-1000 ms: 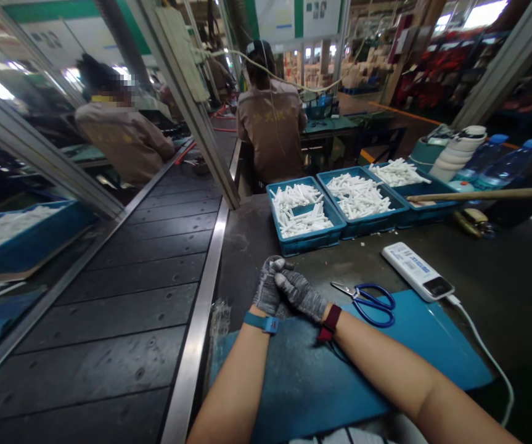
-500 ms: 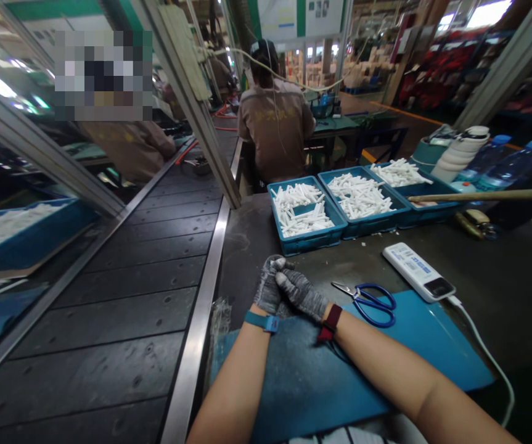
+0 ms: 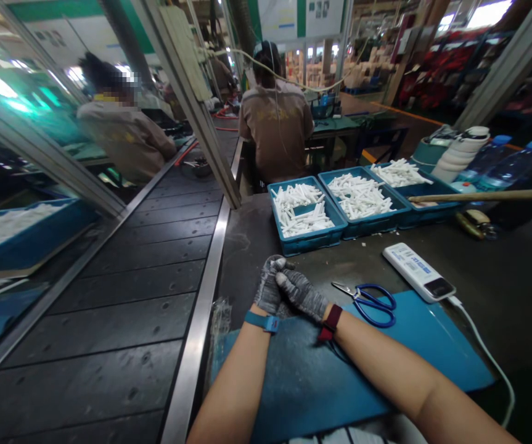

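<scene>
My left hand [image 3: 269,287] and my right hand [image 3: 301,295] wear grey knit gloves and rest close together above a blue work mat [image 3: 358,376]. A small white piece [image 3: 277,264] shows at my left fingertips, mostly hidden by the fingers. My right fingers reach against the left hand, and I cannot tell whether they grip the piece. Blue-handled scissors [image 3: 368,304] lie open just right of my right hand. Further right sits a white power bank [image 3: 418,271] with a white cable [image 3: 487,357]. Several white rods fill three blue crates [image 3: 307,243] ahead.
A dark conveyor belt [image 3: 108,308] with a steel rail [image 3: 196,327] runs along my left. A wooden stick [image 3: 478,195] lies across the far crate, with plastic water bottles [image 3: 510,166] behind it. Seated co-workers [image 3: 276,126] sit beyond.
My hands stay in the same place. The view has shifted very slightly, and the seated person at the left has moved a little.
</scene>
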Demonstrator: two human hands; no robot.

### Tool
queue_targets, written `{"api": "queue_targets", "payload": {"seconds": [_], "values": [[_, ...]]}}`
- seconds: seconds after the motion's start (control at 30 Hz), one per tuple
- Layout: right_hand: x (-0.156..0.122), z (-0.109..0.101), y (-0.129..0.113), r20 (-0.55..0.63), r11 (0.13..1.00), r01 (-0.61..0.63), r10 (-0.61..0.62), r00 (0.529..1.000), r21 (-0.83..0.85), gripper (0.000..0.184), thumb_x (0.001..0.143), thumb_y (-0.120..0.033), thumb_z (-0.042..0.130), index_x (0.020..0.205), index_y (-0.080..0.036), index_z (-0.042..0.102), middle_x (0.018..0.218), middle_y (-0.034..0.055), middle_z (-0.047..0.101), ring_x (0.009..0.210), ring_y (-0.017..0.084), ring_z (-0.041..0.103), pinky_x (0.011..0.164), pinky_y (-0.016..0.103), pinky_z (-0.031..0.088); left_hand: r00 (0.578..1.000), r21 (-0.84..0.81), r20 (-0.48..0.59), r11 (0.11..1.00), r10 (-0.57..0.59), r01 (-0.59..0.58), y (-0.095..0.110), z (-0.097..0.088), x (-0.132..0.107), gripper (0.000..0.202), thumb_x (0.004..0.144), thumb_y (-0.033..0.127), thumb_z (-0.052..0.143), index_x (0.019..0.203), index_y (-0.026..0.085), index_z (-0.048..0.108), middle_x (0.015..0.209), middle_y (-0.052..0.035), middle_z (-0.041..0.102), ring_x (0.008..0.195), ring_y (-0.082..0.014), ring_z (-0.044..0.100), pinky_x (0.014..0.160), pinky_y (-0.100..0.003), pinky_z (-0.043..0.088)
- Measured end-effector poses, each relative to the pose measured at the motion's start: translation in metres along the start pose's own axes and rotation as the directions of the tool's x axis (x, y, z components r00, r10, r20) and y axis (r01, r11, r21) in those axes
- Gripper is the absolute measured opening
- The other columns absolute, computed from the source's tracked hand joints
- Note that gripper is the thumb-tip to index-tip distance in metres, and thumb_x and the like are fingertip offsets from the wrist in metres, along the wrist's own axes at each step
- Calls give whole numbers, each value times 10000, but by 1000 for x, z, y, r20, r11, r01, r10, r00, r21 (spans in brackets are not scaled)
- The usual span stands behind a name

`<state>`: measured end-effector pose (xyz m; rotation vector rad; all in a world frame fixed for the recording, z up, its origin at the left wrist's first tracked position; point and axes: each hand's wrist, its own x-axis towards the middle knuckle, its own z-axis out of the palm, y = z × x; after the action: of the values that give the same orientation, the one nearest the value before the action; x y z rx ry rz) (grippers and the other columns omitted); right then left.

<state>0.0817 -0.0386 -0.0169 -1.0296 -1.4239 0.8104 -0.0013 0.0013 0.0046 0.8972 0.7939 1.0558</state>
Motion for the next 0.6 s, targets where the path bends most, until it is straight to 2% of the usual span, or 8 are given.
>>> {"api": "queue_targets", "payload": {"seconds": [0.23, 0.43, 0.6], "values": [[-1, 0, -2, -7, 1000, -18, 18, 1000, -4, 475, 949, -559, 426, 1121, -199, 684, 1178, 79, 645, 1201, 210, 543, 1133, 406, 350, 1000, 42, 4, 999, 22, -22, 1, 0, 0, 229, 619, 386, 669, 648, 177, 580, 623, -10, 633, 613, -155, 557, 648, -290, 451], [-4, 2, 7, -38, 1000, -19, 20, 999, 16, 477, 942, -571, 441, 1099, -198, 695, 1141, 84, 663, 1070, 212, 617, 1057, 410, 439, 1000, -57, -26, 998, -11, 9, -3, 0, 1, 238, 589, 353, 702, 678, 175, 571, 628, 8, 624, 604, -140, 556, 644, -277, 455], [-6, 3, 8, -102, 997, -78, 79, 992, 13, 539, 895, -637, 481, 1116, -195, 695, 1156, 91, 662, 1117, 232, 601, 1070, 420, 428, 1000, -104, -20, 994, -22, 19, -5, 1, 0, 240, 580, 339, 709, 669, 179, 553, 616, 17, 610, 598, -129, 549, 641, -266, 453]]}}
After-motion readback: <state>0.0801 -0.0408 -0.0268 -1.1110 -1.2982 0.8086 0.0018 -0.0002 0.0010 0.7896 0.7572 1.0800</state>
